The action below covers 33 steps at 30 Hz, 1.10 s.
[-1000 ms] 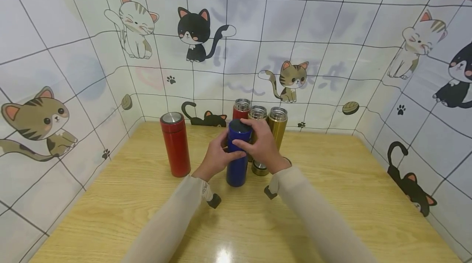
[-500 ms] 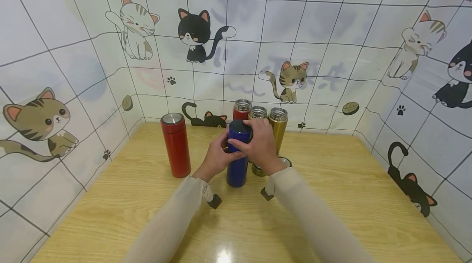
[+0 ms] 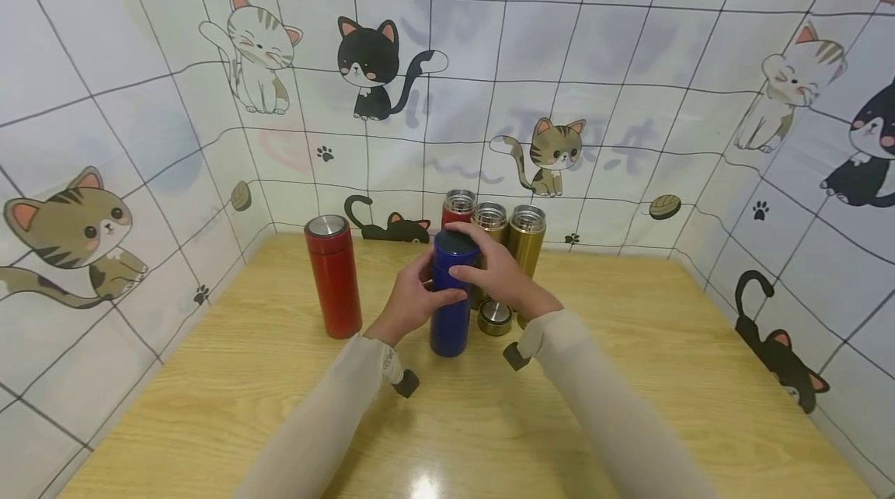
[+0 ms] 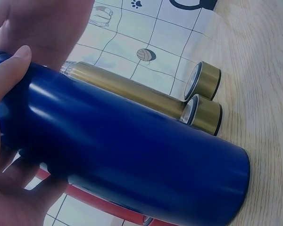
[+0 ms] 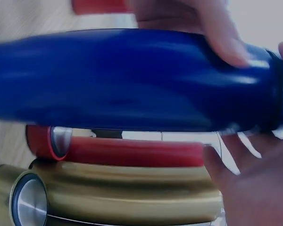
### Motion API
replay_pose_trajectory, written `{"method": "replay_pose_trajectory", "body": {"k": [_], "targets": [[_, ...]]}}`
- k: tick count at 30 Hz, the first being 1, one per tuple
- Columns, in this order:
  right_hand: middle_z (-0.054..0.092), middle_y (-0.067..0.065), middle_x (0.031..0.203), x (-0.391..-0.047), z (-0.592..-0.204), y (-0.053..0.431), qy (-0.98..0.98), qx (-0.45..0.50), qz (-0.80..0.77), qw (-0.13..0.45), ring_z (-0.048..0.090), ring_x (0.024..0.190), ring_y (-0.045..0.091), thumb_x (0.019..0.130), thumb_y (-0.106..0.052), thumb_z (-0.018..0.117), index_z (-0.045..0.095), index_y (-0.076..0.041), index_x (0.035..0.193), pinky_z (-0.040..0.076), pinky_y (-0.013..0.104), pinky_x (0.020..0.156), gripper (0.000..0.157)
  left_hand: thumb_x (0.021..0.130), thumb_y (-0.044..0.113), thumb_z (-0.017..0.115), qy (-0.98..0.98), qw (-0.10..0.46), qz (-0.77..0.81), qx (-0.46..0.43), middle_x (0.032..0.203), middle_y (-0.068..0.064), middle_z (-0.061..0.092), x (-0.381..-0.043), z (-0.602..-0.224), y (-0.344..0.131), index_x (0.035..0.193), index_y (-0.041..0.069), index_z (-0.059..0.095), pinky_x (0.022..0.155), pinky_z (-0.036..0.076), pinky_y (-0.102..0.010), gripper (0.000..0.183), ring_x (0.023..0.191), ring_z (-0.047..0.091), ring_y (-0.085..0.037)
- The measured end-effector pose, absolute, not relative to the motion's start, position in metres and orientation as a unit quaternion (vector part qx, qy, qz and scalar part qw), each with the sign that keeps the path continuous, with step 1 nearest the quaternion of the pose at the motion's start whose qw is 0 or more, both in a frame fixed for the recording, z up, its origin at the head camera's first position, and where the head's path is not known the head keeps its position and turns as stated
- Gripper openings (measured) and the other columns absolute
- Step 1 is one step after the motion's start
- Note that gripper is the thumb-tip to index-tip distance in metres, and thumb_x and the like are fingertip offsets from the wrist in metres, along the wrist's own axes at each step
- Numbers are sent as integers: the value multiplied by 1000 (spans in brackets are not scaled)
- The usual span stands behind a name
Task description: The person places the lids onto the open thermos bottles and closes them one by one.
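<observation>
A blue thermos with a dark-topped lid stands upright on the table. My left hand grips its upper body, thumb across the near side. My right hand holds the lid from the right, fingers over the top and thumb at the front. In the left wrist view the blue body spans most of the picture, and the left thumb lies along its upper part. Blurred in the right wrist view, the right hand is at the lid end, where a dark ring marks the seam.
Behind the blue thermos stand two lidless gold thermoses and a lidless red thermos. Gold lids rest on the table by them, with a red lid nearby. A capped red thermos stands to the left.
My right hand has shifted round the lid, its wrist swinging outward to the right. A gold lid shows more fully now. The left hand and the blue thermos stay in place.
</observation>
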State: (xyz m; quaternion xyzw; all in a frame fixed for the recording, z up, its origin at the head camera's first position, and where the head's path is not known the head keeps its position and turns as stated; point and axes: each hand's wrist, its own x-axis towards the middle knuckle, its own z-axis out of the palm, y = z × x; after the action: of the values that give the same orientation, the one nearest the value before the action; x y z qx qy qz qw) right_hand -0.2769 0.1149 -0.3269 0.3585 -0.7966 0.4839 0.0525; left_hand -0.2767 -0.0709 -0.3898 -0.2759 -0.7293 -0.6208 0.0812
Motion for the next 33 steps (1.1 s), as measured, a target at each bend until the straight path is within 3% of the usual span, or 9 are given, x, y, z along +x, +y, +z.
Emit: {"method": "replay_pose_trajectory", "body": {"k": [5,11,16,20,27,33], "targets": [[44,13,146,-281,-319,127,-761,381,525,-33,47,129,33,93,-10,59,36,-9,150,40,54,102,62,81,18,81,-729,75,-620,-279,130,-7,59,-276,-390,-72,147,20,41,89,53,-45,77,109,62,-26],[47,10,144,-281,-315,131,-779,367,507,-41,47,129,30,93,-13,63,39,-14,150,39,54,102,62,81,20,81,-733,68,-619,-274,130,-4,59,-277,-392,-72,147,23,41,91,52,-44,77,110,62,-23],[51,6,142,-279,-317,130,-815,350,462,12,45,131,27,92,-25,68,42,-21,149,32,56,107,62,81,22,81,-740,68,-615,-266,130,-3,59,-278,-393,-72,146,24,42,92,51,-45,76,111,61,-23],[54,5,139,-278,-322,128,-841,336,418,78,46,130,27,89,-33,72,47,-24,146,34,54,106,62,81,23,82,-738,67,-617,-266,129,-3,60,-278,-392,-72,145,24,43,92,51,-45,75,111,62,-22],[63,9,123,-274,-329,118,-856,335,320,230,54,110,28,81,-38,79,56,-11,137,42,51,96,66,81,19,81,-735,75,-616,-274,128,-8,60,-273,-386,-74,145,17,44,92,51,-43,74,111,62,-24],[66,10,118,-274,-334,113,-851,325,278,305,55,102,26,76,-43,82,60,-4,129,44,47,93,69,82,8,79,-738,68,-611,-277,129,-14,59,-254,-365,-73,143,6,45,94,50,-43,70,113,61,-26]]}}
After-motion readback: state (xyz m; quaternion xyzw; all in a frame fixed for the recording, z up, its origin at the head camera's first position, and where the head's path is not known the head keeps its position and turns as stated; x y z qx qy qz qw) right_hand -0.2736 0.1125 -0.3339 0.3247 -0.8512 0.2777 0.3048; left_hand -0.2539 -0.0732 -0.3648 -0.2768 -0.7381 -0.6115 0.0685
